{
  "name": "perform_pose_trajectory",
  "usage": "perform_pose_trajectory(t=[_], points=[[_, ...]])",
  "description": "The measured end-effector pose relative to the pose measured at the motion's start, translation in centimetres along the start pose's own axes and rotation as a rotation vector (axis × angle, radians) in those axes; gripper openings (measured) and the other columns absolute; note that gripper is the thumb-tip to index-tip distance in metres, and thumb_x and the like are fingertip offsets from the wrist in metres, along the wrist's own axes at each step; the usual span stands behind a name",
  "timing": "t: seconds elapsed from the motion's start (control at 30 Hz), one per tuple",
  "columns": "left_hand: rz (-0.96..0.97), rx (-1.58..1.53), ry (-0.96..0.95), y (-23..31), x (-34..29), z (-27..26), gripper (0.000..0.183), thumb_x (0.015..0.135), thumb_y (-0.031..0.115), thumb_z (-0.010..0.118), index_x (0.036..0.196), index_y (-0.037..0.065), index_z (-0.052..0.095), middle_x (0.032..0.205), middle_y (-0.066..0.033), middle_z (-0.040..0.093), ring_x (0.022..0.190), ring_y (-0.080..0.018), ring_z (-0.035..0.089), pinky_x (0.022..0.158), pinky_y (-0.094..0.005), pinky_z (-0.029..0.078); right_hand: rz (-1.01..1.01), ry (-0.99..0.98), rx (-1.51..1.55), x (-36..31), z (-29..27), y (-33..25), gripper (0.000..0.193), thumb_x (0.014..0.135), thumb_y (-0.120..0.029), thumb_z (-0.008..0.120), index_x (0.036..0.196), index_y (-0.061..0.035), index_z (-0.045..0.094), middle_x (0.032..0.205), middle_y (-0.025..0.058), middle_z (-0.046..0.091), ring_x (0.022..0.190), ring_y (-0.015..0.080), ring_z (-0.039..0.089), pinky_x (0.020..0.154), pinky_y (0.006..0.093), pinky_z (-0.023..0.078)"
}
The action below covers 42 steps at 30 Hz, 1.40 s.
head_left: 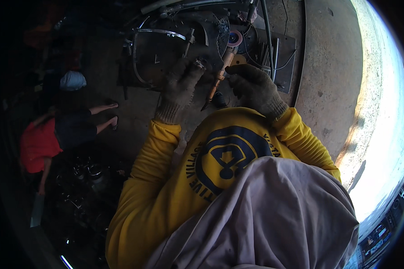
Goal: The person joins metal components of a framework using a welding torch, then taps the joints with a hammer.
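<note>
Mauve cloth [265, 215] hangs nearest; an orange grinder [220, 76] lies between curled gloved hands [177, 87] [256, 88], whose grip I cannot tell.

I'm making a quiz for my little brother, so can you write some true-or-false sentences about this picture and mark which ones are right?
1. The left hand and the right hand are both gloved. True.

2. The orange tool is to the left of both hands. False: the orange tool is between the two hands.

3. The gloved person's sleeves are yellow. True.

4. The person in a red top is on the right side of the picture. False: the person in a red top is on the left side.

5. The bright sunlit ground is on the right side of the picture. True.
</note>
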<state>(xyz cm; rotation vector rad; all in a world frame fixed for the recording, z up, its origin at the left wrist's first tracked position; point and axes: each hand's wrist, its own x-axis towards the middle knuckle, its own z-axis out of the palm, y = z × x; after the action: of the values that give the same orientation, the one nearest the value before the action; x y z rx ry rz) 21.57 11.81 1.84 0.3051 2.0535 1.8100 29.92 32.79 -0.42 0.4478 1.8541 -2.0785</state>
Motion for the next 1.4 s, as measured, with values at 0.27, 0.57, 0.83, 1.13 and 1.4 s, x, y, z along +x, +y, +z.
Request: perform_pose_trajectory(t=[0.27, 0.57, 0.83, 1.13, 1.4], points=[[-0.208, -0.339, -0.159, 0.1, 0.6, -0.3, 0.022, 0.098, 0.011, 0.062, 0.119, 0.004, 0.065, 0.116, -0.0049, 0.066, 0.107, -0.0138, 0.064, 0.091, -0.0268, 0.054, -0.103, 0.022, 0.011, 0.6, -0.5, 0.0, 0.034, 0.096, -0.017, 0.066, 0.124, 0.0007, 0.064, 0.107, 0.0124, 0.072, 0.097, 0.0151, 0.069, 0.087, 0.0293, 0.055], [-0.295, -0.714, -0.255, -1.6, 0.9, -0.3, 0.023, 0.101, 0.013, 0.056, 0.12, 0.0, 0.059, 0.113, -0.0115, 0.065, 0.105, -0.0193, 0.065, 0.093, -0.0325, 0.056, -0.46, -0.306, -0.089, 2.4, -1.2, -2.8, 0.039, 0.095, 0.003, 0.06, 0.134, -0.0019, 0.061, 0.114, 0.0046, 0.066, 0.097, 0.0105, 0.062, 0.088, 0.026, 0.05], [-0.127, -1.051, -0.312, 1.1, -0.7, 0.7, 0.032, 0.105, 0.025, 0.047, 0.117, -0.003, 0.057, 0.105, -0.0186, 0.067, 0.098, -0.0261, 0.07, 0.088, -0.037, 0.061, -0.597, -0.382, 0.157, 3.4, -0.9, -1.3, 0.029, 0.094, -0.004, 0.067, 0.122, -0.0006, 0.065, 0.112, 0.0063, 0.067, 0.104, 0.0143, 0.064, 0.091, 0.0287, 0.052], [0.261, -0.065, -0.273, 2.9, -1.8, 0.4, 0.031, 0.091, 0.0, 0.068, 0.119, 0.0, 0.056, 0.104, -0.0094, 0.067, 0.097, -0.0109, 0.067, 0.082, -0.0267, 0.058, -0.515, -0.366, 0.353, 1.6, -0.1, -3.0, 0.026, 0.094, -0.005, 0.067, 0.119, 0.002, 0.063, 0.105, 0.0096, 0.07, 0.096, 0.017, 0.069, 0.083, 0.03, 0.057], [0.227, -0.102, -0.121, 0.3, -2.1, 1.3, 0.026, 0.091, 0.003, 0.072, 0.115, 0.005, 0.062, 0.101, -0.0043, 0.066, 0.089, -0.0086, 0.064, 0.077, -0.0248, 0.055, -0.477, -0.239, 0.293, 1.6, 0.7, -1.0, 0.029, 0.094, 0.001, 0.062, 0.122, 0.0021, 0.062, 0.104, 0.0104, 0.072, 0.095, 0.0173, 0.07, 0.084, 0.0296, 0.056]])
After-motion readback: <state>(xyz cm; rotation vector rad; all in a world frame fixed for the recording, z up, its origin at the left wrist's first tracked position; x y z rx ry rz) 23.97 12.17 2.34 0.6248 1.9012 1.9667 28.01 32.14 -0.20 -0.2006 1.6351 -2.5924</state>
